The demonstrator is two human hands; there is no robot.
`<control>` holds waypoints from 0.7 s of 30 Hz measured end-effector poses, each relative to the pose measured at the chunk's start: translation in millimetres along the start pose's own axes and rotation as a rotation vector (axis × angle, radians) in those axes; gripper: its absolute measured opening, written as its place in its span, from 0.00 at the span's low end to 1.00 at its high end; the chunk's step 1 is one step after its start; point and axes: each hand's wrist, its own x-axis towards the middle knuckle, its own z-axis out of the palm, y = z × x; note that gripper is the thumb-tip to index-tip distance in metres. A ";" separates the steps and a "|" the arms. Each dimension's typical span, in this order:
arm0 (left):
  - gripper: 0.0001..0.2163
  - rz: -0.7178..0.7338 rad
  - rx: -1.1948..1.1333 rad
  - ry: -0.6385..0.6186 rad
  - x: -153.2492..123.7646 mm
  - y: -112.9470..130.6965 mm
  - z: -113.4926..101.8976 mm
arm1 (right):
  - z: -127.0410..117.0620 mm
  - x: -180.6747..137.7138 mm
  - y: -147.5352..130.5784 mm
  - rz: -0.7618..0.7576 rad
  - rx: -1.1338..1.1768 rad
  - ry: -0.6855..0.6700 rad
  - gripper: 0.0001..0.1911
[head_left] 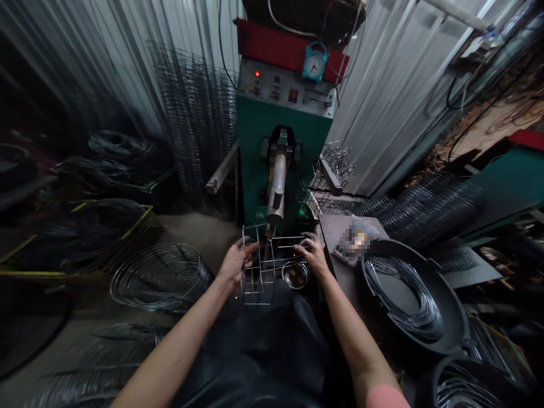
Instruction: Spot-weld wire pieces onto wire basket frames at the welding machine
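1. The left hand [233, 265] has its fingers clamped on the near-left side of a wire frame [258, 293].
2. The right hand [313, 256] has its fingers closed around the ends of straight wires [285, 246] extending to the frame's right.
3. The frame is between both hands, just by the lower tip of the metal arm [278, 184] on a green machine [251, 136].
4. A small bowl [294, 287] sits below the straight wires.
5. To the right, a black pan [454, 294] contains coiled wire [429, 317].
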 end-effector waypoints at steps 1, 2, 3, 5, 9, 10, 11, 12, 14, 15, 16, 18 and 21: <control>0.29 0.002 -0.001 0.006 0.3 0.1 0.0 | 2.8 1.6 -3.9 -0.008 -0.005 0.014 0.15; 0.29 0.002 0.002 0.008 0.8 0.5 -0.1 | 5.4 2.9 -7.8 -0.020 -0.015 0.019 0.15; 0.29 0.004 0.005 0.009 1.4 1.1 -0.1 | 8.0 3.9 -11.3 -0.030 -0.025 0.017 0.14; 0.29 0.005 0.014 0.010 3.1 2.9 -0.3 | 12.3 5.3 -15.6 -0.037 -0.038 0.006 0.13; 0.29 0.010 0.023 0.016 8.0 5.7 -1.0 | 17.7 7.6 -14.1 -0.040 -0.044 -0.005 0.12; 0.29 0.012 0.021 0.016 9.2 5.9 -1.2 | 18.3 8.5 -13.0 -0.043 -0.044 -0.007 0.12; 0.29 0.013 0.017 0.016 10.1 6.1 -1.3 | 18.7 9.5 -12.0 -0.044 -0.042 -0.007 0.12; 0.29 0.015 0.013 0.016 10.7 6.1 -1.3 | 18.6 10.6 -11.2 -0.045 -0.040 -0.010 0.12; 0.29 0.018 0.008 0.016 11.1 6.5 -1.0 | 17.8 12.7 -10.6 -0.047 -0.039 -0.029 0.13; 0.29 0.020 0.004 0.016 11.0 6.8 -0.7 | 17.1 13.7 -10.7 -0.049 -0.037 -0.042 0.13; 0.28 0.021 -0.003 0.018 10.8 7.3 -0.3 | 16.4 14.6 -11.1 -0.051 -0.035 -0.055 0.13; 0.28 0.022 -0.017 0.019 10.7 8.3 0.3 | 15.0 16.1 -11.9 -0.051 -0.032 -0.070 0.14; 0.28 0.022 -0.037 0.014 13.3 9.2 0.8 | 14.2 18.6 -12.5 -0.042 -0.034 -0.079 0.14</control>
